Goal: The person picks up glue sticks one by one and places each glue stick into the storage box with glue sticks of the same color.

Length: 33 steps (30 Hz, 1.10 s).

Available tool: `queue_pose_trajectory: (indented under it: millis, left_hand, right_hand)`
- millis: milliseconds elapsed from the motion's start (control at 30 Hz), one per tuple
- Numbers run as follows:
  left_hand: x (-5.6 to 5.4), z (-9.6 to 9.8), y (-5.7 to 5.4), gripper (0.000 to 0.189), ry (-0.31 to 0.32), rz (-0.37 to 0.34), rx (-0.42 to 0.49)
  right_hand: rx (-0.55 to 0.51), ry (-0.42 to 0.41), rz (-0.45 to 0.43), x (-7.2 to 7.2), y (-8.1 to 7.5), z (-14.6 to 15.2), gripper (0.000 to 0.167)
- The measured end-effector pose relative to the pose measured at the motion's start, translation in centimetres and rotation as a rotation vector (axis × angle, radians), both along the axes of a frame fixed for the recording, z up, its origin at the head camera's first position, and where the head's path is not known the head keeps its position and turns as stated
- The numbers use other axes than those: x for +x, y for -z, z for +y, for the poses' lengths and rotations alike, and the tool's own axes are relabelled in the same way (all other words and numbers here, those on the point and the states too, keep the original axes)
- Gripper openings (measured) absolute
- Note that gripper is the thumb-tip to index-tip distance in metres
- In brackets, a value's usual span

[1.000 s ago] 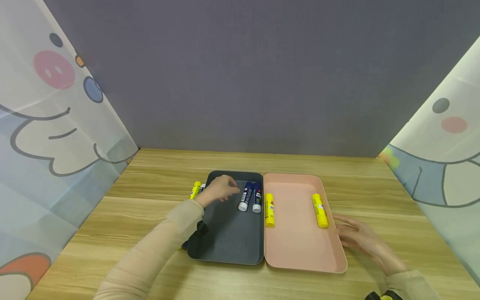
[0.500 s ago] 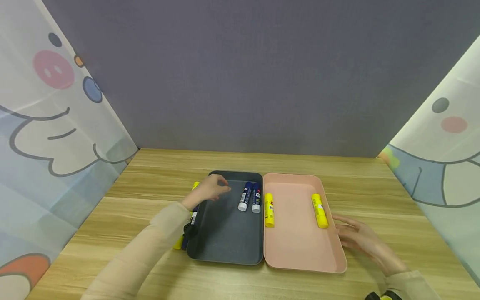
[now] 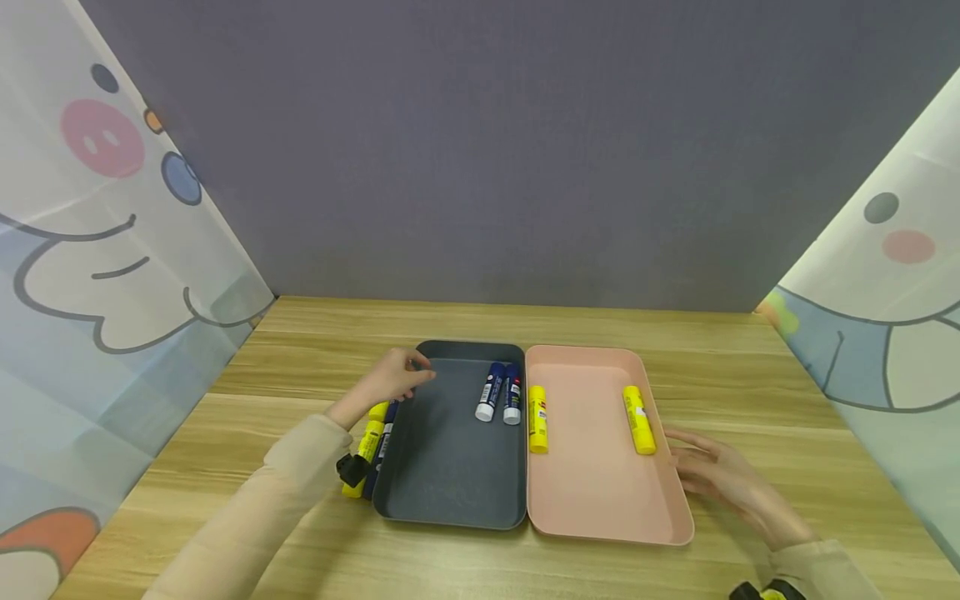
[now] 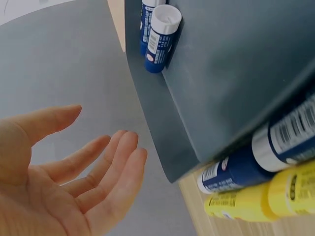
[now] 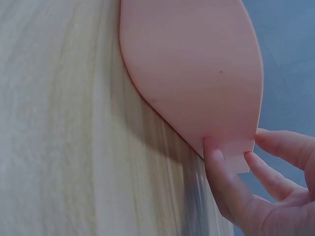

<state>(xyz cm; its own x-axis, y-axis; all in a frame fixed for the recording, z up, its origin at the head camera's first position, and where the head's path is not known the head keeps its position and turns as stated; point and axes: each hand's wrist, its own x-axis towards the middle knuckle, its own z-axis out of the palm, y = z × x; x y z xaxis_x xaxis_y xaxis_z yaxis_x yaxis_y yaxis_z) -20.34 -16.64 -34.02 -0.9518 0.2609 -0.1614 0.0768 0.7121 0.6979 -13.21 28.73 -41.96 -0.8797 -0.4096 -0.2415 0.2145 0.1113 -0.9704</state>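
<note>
My left hand (image 3: 392, 377) hovers over the far left rim of the dark grey tray (image 3: 457, 492), holding nothing, its fingers loosely bent. Two blue glue sticks (image 3: 491, 392) with white ends lie side by side along that tray's right half. On the table left of the tray, yellow glue sticks (image 4: 241, 204) and blue glue sticks (image 4: 241, 169) lie below my left forearm, partly covered. My right hand (image 3: 727, 479) rests its fingertips against the right outer wall of the pink tray (image 5: 197, 64). Inside the pink tray, one yellow glue stick (image 3: 537, 419) is at the left, another yellow glue stick (image 3: 639, 420) at the right.
The two trays stand edge to edge on a wooden table (image 3: 315, 350). A grey partition (image 3: 510, 167) rises behind it. Cartoon-printed cloth walls (image 3: 120, 275) flank both sides.
My left hand has drawn leftward from above the grey tray's middle to its left rim, uncovering more glue sticks beside the tray. My right hand stays in place.
</note>
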Motion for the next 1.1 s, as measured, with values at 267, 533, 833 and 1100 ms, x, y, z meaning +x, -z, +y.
queue_pose_trajectory:
  millis: [267, 533, 833, 1100]
  left_hand:
    - [0.6, -1.3, -0.1, 0.037, -0.047, 0.011, -0.015]
    - [1.1, -2.5, 0.1, 0.04, -0.047, 0.041, -0.029]
    - [1.7, -3.6, 0.4, 0.039, -0.085, 0.033, -0.03]
    - [2.5, -4.8, 0.9, 0.038, -0.1, 0.031, -0.018]
  right_hand:
    - [-0.046, -0.008, -0.003, 0.0, 0.1, 0.1, 0.034]
    - [0.003, 0.017, -0.019, 0.0, 0.0, 0.0, 0.041]
    - [-0.018, 0.003, -0.027, 0.1, -0.1, 0.0, 0.04]
    - [-0.024, 0.003, -0.029, 0.1, -0.1, 0.1, 0.033]
